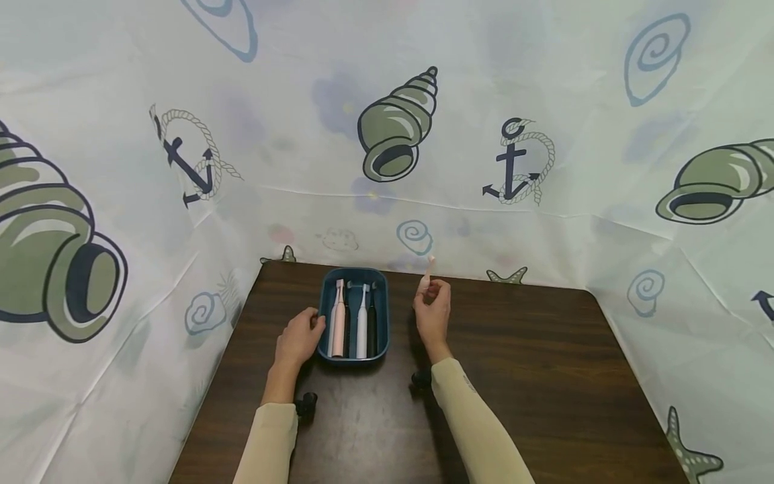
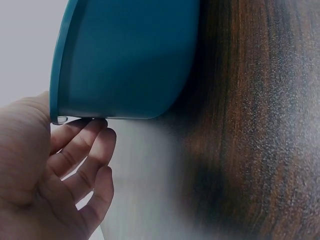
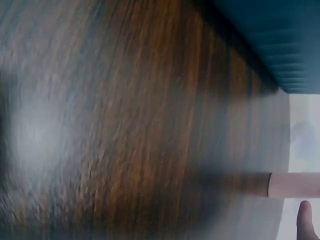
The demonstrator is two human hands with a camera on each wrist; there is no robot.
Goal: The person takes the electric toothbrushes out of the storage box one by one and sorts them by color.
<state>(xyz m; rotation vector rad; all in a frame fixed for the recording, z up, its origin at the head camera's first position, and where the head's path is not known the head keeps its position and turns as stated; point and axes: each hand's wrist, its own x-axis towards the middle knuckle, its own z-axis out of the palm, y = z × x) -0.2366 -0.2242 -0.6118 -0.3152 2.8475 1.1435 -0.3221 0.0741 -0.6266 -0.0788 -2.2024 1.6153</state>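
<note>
A dark blue plastic bin (image 1: 354,361) stands on the table, with several electric toothbrushes lying lengthwise in it: a pink one (image 1: 339,329), white ones (image 1: 362,333) and dark ones (image 1: 371,329). My left hand (image 1: 297,339) grips the bin's left rim, its fingers (image 2: 100,145) bent against the outer wall in the left wrist view. To the right of the bin, my right hand (image 1: 434,312) pinches a pale pink electric toothbrush (image 1: 426,277), brush head up. The right wrist view shows the end of its handle (image 3: 295,185) and one fingertip (image 3: 305,217).
The dark wood-grain table (image 1: 526,376) extends to the right of the bin and toward me. Behind it and on both sides hangs a pale cloth (image 1: 290,134) printed with shells, anchors and starfish. Small black wrist cameras (image 1: 307,403) sit by both wrists.
</note>
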